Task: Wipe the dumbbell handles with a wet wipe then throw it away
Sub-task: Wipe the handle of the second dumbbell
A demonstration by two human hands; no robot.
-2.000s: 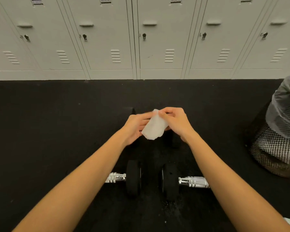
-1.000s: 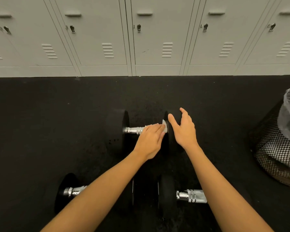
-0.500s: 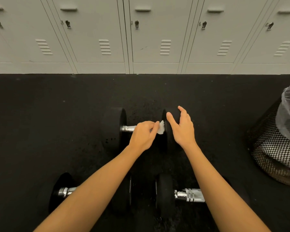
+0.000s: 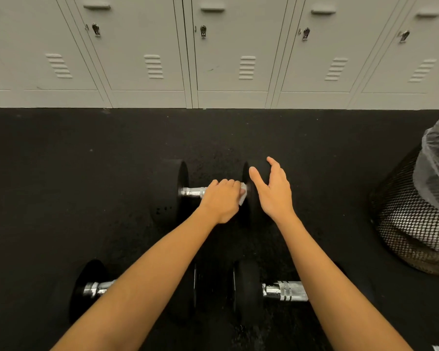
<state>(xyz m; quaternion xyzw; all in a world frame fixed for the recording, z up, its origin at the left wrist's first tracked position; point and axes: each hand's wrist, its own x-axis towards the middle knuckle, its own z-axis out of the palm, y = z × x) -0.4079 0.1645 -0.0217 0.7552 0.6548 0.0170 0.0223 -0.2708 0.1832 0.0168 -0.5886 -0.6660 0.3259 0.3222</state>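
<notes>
Left hand (image 4: 222, 201) clenched around wipe (image 4: 242, 197) on far dumbbell's handle (image 4: 193, 192). Right hand (image 4: 273, 191) released, fingers spread, beside that dumbbell's right plate. Bin (image 4: 413, 219) well right.

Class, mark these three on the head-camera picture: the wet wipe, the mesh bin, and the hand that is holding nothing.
wet wipe (image 4: 242, 196): head view, white corner sticking out of the left hand.
mesh bin (image 4: 413, 224): head view, black mesh wall.
right hand (image 4: 274, 191): head view, back of the open hand.
</notes>
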